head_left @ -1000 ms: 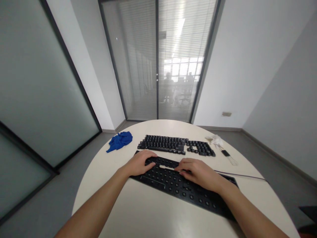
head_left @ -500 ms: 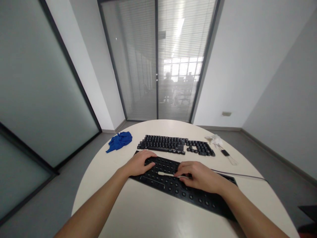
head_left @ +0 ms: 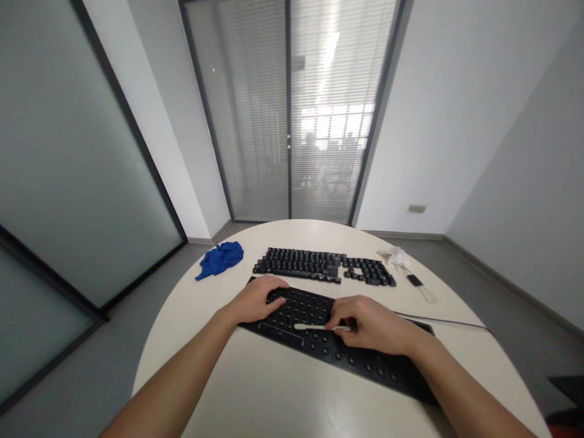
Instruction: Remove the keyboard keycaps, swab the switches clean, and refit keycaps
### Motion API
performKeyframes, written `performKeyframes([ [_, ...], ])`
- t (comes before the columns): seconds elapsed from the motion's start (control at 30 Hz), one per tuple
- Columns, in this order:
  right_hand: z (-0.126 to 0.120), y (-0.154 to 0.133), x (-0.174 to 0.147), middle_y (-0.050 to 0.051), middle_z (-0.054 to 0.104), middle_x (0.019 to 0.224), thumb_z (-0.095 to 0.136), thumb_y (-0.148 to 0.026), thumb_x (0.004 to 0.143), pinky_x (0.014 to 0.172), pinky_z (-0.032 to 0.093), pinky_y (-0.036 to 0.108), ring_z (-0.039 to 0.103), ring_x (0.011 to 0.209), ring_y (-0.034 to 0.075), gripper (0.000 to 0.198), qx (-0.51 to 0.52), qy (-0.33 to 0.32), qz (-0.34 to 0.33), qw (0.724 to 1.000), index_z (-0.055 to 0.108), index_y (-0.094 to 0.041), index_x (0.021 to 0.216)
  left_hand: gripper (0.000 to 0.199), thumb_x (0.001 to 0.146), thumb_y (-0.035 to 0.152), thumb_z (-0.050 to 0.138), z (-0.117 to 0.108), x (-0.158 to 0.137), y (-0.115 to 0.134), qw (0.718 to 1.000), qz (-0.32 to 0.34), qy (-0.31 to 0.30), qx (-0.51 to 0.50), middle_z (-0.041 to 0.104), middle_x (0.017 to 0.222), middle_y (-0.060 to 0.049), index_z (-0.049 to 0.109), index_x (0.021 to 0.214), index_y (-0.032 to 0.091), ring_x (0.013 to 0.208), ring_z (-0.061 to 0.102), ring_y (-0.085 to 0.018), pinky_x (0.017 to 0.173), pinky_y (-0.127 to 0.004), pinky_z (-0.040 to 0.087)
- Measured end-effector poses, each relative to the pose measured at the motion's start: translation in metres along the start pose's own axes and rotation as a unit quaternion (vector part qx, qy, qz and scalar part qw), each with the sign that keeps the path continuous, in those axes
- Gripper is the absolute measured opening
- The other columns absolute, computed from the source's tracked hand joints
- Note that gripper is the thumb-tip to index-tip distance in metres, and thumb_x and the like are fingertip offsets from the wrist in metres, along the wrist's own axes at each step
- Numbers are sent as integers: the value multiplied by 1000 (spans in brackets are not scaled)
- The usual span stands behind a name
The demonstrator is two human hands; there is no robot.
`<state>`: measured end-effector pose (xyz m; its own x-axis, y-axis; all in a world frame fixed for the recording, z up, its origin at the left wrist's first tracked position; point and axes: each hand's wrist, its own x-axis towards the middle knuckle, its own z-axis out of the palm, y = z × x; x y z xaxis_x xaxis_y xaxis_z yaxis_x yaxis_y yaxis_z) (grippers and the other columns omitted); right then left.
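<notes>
A black keyboard base with its keycaps off lies at a slant on the table, showing rows of bare key posts. My left hand rests on its left end, thumb spread apart from the fingers, which lie along the far edge. Over the middle of the base, my right hand pinches a white cotton swab between thumb and fingers. The swab's thicker end points left, just above or touching the posts; contact is hard to tell. Part of its stick is hidden by the fingers. The right forearm covers the base's right end.
Loose black keycaps are laid out in keyboard order behind the base. A crumpled blue cloth lies at the left. White crumpled material and a wire tool with a black part sit at the right. A cable runs across the round table.
My right hand has shifted slightly right, and the swab's tip has moved a little right and nearer to me. My left hand and the keyboard base stay in place.
</notes>
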<state>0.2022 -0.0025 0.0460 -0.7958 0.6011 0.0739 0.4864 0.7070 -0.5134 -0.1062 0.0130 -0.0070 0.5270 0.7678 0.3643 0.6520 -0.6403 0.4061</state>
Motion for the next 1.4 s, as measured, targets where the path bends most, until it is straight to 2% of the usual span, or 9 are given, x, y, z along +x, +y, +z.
performKeyframes([
  [0.2, 12, -2, 7, 2, 73, 100, 62, -15, 89, 84, 48, 25, 67, 91, 16, 24, -25, 19, -35, 999, 76, -25, 105, 26, 98, 24, 49, 2, 2, -3, 1000, -2, -3, -4, 68, 121, -7, 63, 121, 22, 113, 60, -22, 104, -40, 46],
  [0.37, 24, -6, 8, 2, 72, 104, 60, -20, 95, 85, 48, 25, 66, 94, 16, 24, -51, 33, -52, 997, 75, -27, 112, 27, 99, 22, 47, 4, 1, -3, 1000, -8, -7, 0, 68, 121, -7, 63, 121, 21, 114, 60, -22, 105, -40, 45],
  [0.63, 36, -14, 12, 3, 72, 105, 57, -21, 97, 84, 48, 26, 65, 94, 16, 26, -62, 32, -67, 995, 74, -28, 115, 27, 97, 22, 51, 4, 0, -2, 1000, -13, -6, 5, 68, 121, -7, 63, 121, 21, 114, 60, -23, 104, -40, 46],
  [1.03, 19, -12, 5, 3, 72, 102, 61, -13, 90, 83, 49, 24, 67, 91, 15, 27, -39, 5, -78, 996, 77, -24, 109, 26, 96, 21, 52, 4, 1, 0, 1000, -5, -1, -1, 68, 120, -7, 63, 120, 22, 112, 61, -22, 103, -40, 46],
  [1.4, 34, -13, 8, 4, 73, 103, 59, -19, 94, 84, 49, 25, 68, 91, 16, 26, -34, 10, -91, 995, 76, -25, 112, 27, 97, 26, 52, 9, 1, -2, 1000, -14, -3, 1, 68, 122, -7, 63, 121, 22, 114, 60, -23, 104, -41, 46],
])
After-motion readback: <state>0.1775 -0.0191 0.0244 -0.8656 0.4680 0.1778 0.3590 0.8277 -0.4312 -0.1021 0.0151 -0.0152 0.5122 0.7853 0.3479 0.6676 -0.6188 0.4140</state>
